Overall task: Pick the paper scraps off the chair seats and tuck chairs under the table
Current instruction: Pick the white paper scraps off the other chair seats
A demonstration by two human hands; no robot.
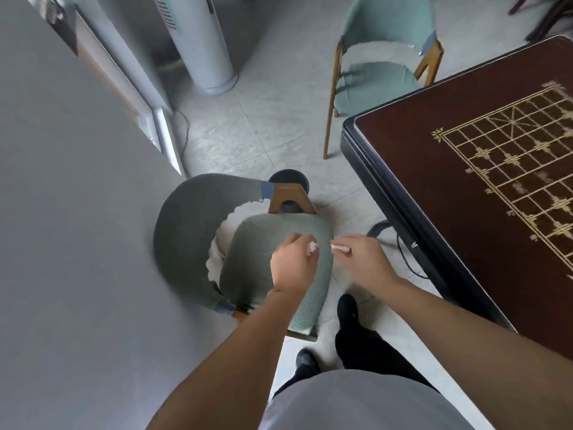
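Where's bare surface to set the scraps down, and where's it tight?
Free: the dark red-brown table top between its black edge and the gold chessboard grid; also the far green chair's seat. Tight: the near green chair seat under both hands, left, right, each pinching white paper scraps.

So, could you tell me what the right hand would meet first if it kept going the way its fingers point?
Probably the left hand. The right hand, pinching a white paper scrap, points left across the front edge of the green padded chair seat towards it. Depth is unclear, so it might pass above.
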